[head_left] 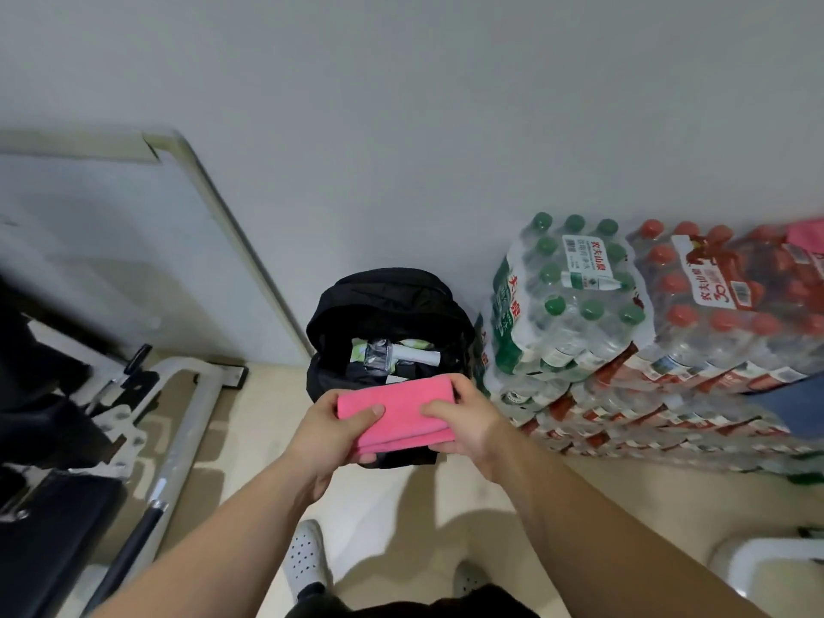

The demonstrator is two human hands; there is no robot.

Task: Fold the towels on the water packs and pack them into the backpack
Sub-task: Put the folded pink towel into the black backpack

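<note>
We note a plain grey-white wall [401,104] on the far side, with beige floor [392,497] below. A white framed board [111,243] stands far left. Near left is a metal frame [187,430] with black padding [49,541]. Light is even.

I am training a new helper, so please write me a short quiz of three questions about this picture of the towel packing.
1. True or false: the pink towel is folded.
2. The backpack is: A zipped shut, B open, C upside down.
3. Which holds the towel: left hand, right hand, or both?
Key: 1 true; 2 B; 3 both.
</note>
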